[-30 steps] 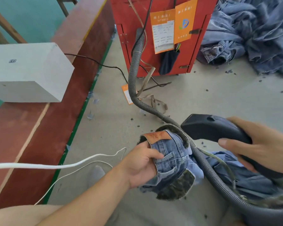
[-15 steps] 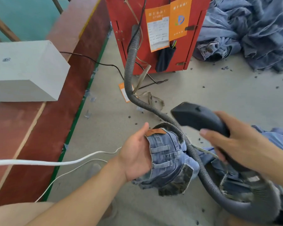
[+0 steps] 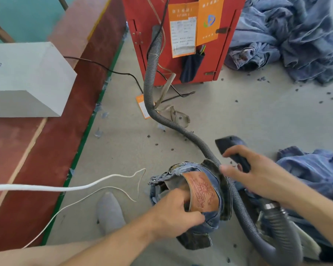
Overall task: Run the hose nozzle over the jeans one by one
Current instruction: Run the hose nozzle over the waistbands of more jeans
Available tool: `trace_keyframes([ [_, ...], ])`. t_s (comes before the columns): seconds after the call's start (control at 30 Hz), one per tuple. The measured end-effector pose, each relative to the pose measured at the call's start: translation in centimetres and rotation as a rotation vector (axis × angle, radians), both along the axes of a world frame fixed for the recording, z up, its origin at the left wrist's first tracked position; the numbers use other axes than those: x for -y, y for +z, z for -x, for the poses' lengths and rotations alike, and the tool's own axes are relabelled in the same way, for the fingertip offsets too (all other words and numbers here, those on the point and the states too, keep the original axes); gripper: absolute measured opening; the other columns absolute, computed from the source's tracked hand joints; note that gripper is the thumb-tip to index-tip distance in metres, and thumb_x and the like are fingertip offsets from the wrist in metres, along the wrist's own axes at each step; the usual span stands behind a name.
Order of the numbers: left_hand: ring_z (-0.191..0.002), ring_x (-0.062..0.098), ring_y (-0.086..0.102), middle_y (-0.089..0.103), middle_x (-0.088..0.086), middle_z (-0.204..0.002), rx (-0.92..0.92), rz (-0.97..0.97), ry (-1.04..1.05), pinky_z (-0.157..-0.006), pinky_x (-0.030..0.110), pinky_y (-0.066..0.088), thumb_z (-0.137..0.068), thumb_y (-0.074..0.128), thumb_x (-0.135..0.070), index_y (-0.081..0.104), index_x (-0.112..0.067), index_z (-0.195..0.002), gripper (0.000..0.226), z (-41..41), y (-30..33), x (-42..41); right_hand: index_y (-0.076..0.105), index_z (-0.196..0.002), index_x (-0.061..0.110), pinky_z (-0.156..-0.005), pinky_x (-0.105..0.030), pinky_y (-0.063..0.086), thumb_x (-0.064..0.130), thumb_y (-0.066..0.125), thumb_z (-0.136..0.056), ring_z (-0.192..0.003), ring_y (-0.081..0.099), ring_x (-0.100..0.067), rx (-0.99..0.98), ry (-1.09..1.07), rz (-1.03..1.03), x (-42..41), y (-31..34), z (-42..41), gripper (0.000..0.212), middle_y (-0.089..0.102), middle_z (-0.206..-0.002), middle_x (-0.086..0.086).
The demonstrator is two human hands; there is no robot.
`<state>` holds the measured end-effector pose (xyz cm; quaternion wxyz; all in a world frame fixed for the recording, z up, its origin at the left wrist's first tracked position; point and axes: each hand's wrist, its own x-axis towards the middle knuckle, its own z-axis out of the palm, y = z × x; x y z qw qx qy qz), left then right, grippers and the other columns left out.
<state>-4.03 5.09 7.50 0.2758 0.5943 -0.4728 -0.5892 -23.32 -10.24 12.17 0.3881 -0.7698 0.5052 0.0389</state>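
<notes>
A red metal cabinet point(image 3: 183, 41) stands on the grey floor point(image 3: 258, 116), with two orange labels point(image 3: 196, 25) on its front. Left of the cabinet lies a red-brown board point(image 3: 52, 150) carrying a grey block point(image 3: 25, 77). A white cord point(image 3: 65, 188) lies below the block.

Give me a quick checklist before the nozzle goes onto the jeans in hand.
1. Left hand grips the jeans at the waistband: ok.
2. Right hand holds the nozzle: ok.
3. Nozzle mouth on the denim: not ok, it sits above and to the right of the jeans, pointing away.
4. Hose runs unkinked to the red machine: ok.
5. Suction running: cannot tell.
6. Leather patch faces up: ok.
</notes>
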Motion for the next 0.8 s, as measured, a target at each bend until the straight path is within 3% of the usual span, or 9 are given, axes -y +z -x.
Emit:
trace_keyframes([
  [0.07, -0.114, -0.008, 0.06, 0.066, -0.023, -0.121, 0.032, 0.116, -0.092, -0.095, 0.009, 0.045, -0.078, 0.065, -0.025, 0.068, -0.029, -0.117, 0.039, 0.5, 0.4, -0.2, 0.05, -0.116, 0.049, -0.064, -0.029, 0.052, 0.063, 0.069, -0.086, -0.069, 0.066, -0.008, -0.052, 0.052, 0.03, -0.5, -1.0, -0.4, 0.038, 0.069, -0.082, 0.004],
  [0.17, -0.129, -0.006, 0.05, 0.058, -0.02, -0.135, 0.086, 0.267, -0.17, -0.108, 0.015, 0.039, -0.083, 0.067, -0.019, 0.073, -0.017, -0.114, 0.031, 0.8, 0.4, -0.5, 0.049, -0.123, 0.044, -0.08, -0.039, 0.055, 0.043, 0.077, -0.089, -0.082, 0.068, -0.017, -0.087, 0.09, 0.068, -0.3, -2.0, -0.3, 0.044, 0.072, -0.094, 0.001],
  [0.3, -0.136, -0.01, 0.04, 0.05, -0.022, -0.139, 0.101, 0.404, -0.2, -0.11, 0.009, 0.029, -0.086, 0.068, -0.01, 0.075, -0.015, -0.112, 0.027, 1.1, 0.6, -0.8, 0.043, -0.119, 0.056, -0.066, -0.031, 0.055, 0.024, 0.075, -0.088, -0.068, 0.066, -0.009, -0.103, 0.092, 0.111, 0.2, -2.3, 0.1, 0.055, 0.071, -0.086, 0.007],
  [0.43, -0.14, 0.0, 0.039, 0.051, -0.011, -0.141, 0.132, 0.48, -0.203, -0.11, 0.012, 0.029, -0.082, 0.069, -0.008, 0.074, -0.018, -0.097, 0.019, 1.4, 0.4, -0.8, 0.039, -0.117, 0.065, -0.053, -0.023, 0.051, 0.011, 0.067, -0.086, -0.057, 0.065, -0.005, -0.046, 0.104, 0.136, 0.1, -2.2, 0.0, 0.068, 0.068, -0.078, 0.014],
  [0.57, -0.15, 0.021, 0.033, 0.054, 0.005, -0.144, 0.314, 0.629, -0.314, -0.122, 0.037, 0.027, -0.084, 0.069, -0.012, 0.076, -0.013, -0.1, 0.018, 1.7, -0.9, -1.0, 0.043, -0.117, 0.065, -0.051, -0.032, 0.056, 0.008, 0.067, -0.086, -0.051, 0.065, -0.01, 0.015, 0.079, 0.099, 0.5, -1.7, 0.4, 0.07, 0.069, -0.079, 0.007],
  [0.63, -0.147, 0.021, 0.037, 0.054, 0.003, -0.144, 0.329, 0.566, -0.326, -0.12, 0.04, 0.03, -0.09, 0.064, -0.023, 0.076, -0.015, -0.104, 0.02, 2.0, -1.7, -0.9, 0.043, -0.118, 0.067, -0.05, -0.028, 0.054, 0.009, 0.069, -0.088, -0.053, 0.065, -0.009, 0.054, 0.081, 0.092, 0.7, -1.5, 0.7, 0.07, 0.069, -0.079, 0.009],
  [0.7, -0.126, 0.01, 0.059, 0.065, -0.003, -0.13, 0.018, 0.206, -0.037, -0.107, 0.034, 0.047, -0.094, 0.061, -0.042, 0.077, -0.028, -0.106, 0.024, 1.3, -1.0, 0.0, 0.043, -0.124, 0.071, -0.052, -0.025, 0.05, 0.015, 0.069, -0.093, -0.057, 0.066, -0.009, 0.109, 0.067, 0.057, 1.0, -1.1, 0.7, 0.07, 0.068, -0.074, 0.01],
  [0.73, -0.1, 0.007, 0.068, 0.072, -0.003, -0.106, -0.252, -0.011, 0.213, -0.089, 0.03, 0.056, -0.093, 0.065, -0.048, 0.079, -0.032, -0.101, 0.023, 0.3, -0.5, 0.8, 0.041, -0.129, 0.074, -0.054, -0.026, 0.051, 0.017, 0.069, -0.095, -0.057, 0.067, -0.011, 0.143, 0.054, 0.033, 1.2, -0.7, 0.7, 0.071, 0.068, -0.074, 0.01],
  [0.8, -0.061, 0.009, 0.058, 0.059, -0.003, -0.07, -0.637, -0.285, 0.727, -0.056, 0.024, 0.048, -0.088, 0.066, -0.048, 0.079, -0.023, -0.088, 0.028, -3.3, -0.8, 2.5, 0.03, -0.14, 0.074, -0.053, -0.029, 0.055, 0.018, 0.069, -0.097, -0.057, 0.069, -0.017, 0.198, 0.031, 0.036, 1.9, 0.1, 0.8, 0.081, 0.068, -0.076, 0.005],
])
